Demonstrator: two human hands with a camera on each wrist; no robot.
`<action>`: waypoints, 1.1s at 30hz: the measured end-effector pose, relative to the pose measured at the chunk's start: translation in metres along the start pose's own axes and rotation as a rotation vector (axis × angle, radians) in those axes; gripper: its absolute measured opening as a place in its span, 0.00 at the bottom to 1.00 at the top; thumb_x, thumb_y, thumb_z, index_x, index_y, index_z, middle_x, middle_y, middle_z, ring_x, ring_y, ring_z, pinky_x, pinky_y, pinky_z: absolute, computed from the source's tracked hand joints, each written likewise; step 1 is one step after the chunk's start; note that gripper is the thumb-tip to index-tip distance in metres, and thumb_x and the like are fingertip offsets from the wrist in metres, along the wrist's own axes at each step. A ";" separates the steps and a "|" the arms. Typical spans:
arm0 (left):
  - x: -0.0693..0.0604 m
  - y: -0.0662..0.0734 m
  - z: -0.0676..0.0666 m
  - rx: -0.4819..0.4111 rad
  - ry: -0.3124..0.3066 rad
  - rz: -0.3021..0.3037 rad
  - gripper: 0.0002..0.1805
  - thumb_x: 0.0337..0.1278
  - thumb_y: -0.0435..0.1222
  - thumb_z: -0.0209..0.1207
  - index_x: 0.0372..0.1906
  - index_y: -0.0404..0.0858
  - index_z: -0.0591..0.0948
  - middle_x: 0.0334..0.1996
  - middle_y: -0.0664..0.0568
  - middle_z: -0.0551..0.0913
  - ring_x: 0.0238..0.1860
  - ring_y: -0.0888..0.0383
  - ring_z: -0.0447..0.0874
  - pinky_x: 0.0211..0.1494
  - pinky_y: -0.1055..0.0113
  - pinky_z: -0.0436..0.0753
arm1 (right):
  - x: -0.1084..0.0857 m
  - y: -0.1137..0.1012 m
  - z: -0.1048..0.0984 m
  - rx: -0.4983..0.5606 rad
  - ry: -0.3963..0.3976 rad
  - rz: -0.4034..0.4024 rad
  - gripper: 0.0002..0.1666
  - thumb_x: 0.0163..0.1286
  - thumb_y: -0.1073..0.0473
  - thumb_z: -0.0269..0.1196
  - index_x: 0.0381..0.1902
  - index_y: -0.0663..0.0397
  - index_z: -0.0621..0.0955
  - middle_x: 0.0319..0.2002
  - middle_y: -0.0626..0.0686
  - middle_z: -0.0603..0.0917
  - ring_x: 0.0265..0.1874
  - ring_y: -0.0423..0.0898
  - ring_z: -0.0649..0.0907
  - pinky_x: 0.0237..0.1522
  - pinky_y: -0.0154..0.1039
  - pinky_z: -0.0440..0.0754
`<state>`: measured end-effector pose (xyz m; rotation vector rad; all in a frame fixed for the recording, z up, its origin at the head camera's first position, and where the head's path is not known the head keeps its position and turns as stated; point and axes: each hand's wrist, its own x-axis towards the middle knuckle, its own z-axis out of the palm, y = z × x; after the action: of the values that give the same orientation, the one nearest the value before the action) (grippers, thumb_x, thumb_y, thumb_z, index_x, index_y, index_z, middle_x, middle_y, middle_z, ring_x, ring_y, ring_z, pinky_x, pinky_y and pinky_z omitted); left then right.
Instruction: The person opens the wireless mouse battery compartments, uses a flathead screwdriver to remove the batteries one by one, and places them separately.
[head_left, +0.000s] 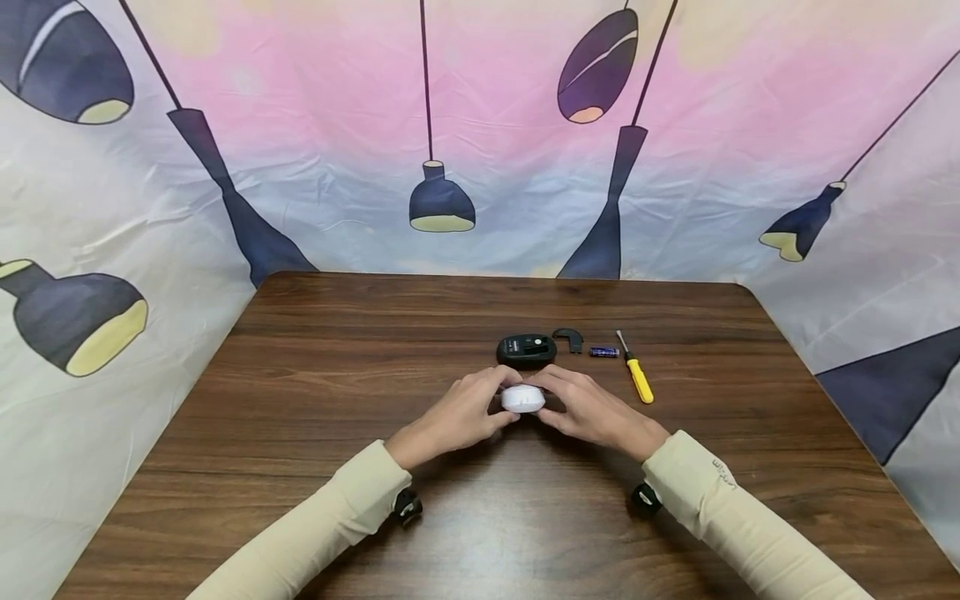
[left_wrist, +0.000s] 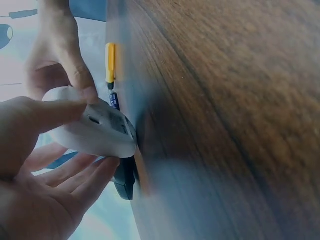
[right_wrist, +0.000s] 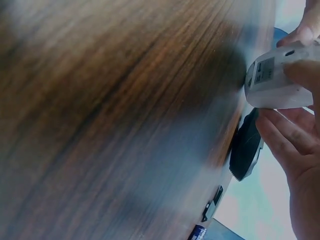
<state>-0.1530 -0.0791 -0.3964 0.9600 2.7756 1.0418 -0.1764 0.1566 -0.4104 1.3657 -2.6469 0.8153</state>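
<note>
A white computer mouse (head_left: 522, 400) is held between both hands, just above or at the table. My left hand (head_left: 467, 410) grips its left side, thumb on the near face and fingers behind. From the right, my right hand (head_left: 594, 410) pinches it the same way. In the left wrist view the mouse (left_wrist: 95, 130) stands tilted, its label and sensor hole facing that camera. The right wrist view also shows the label on the mouse (right_wrist: 280, 80). Directly behind the hands lies a black mouse (head_left: 527, 350), underside up with its battery bay showing.
Right of the black mouse lie a curved black battery cover (head_left: 572, 339), a blue battery (head_left: 603, 352) and a yellow-handled screwdriver (head_left: 639, 379). The brown wooden table (head_left: 360, 333) ends at a printed cloth backdrop (head_left: 360, 200). Dark wrist cameras (head_left: 407, 506) hang beneath both sleeves.
</note>
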 end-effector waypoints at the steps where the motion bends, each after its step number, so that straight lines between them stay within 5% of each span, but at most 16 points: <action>1: 0.000 -0.001 0.000 -0.022 0.012 0.002 0.21 0.61 0.32 0.69 0.57 0.36 0.76 0.52 0.47 0.83 0.52 0.54 0.84 0.53 0.59 0.86 | 0.000 0.000 0.000 0.001 0.012 -0.008 0.25 0.67 0.65 0.70 0.61 0.61 0.79 0.55 0.54 0.82 0.51 0.46 0.83 0.49 0.41 0.87; 7: 0.001 -0.003 -0.001 -0.116 0.064 0.008 0.20 0.64 0.29 0.66 0.56 0.38 0.71 0.52 0.44 0.84 0.51 0.51 0.85 0.51 0.55 0.87 | 0.004 0.001 -0.001 0.044 0.082 -0.033 0.26 0.70 0.67 0.67 0.63 0.61 0.74 0.53 0.57 0.84 0.48 0.46 0.86 0.46 0.39 0.88; 17: 0.005 -0.005 -0.005 -0.251 0.029 -0.067 0.17 0.71 0.31 0.60 0.60 0.41 0.72 0.51 0.45 0.84 0.53 0.52 0.84 0.51 0.56 0.86 | 0.008 0.000 -0.003 0.094 0.109 -0.011 0.25 0.71 0.65 0.66 0.63 0.60 0.71 0.51 0.55 0.82 0.44 0.43 0.85 0.43 0.34 0.88; 33: 0.009 -0.007 0.002 -0.274 0.063 -0.182 0.19 0.76 0.37 0.55 0.66 0.39 0.74 0.45 0.49 0.83 0.45 0.56 0.82 0.51 0.58 0.83 | 0.010 -0.001 -0.003 0.220 0.153 0.074 0.32 0.69 0.66 0.68 0.68 0.67 0.70 0.53 0.60 0.82 0.40 0.46 0.87 0.40 0.37 0.89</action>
<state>-0.1637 -0.0768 -0.4000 0.6395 2.6107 1.3936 -0.1826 0.1499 -0.4051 1.1960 -2.5654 1.1998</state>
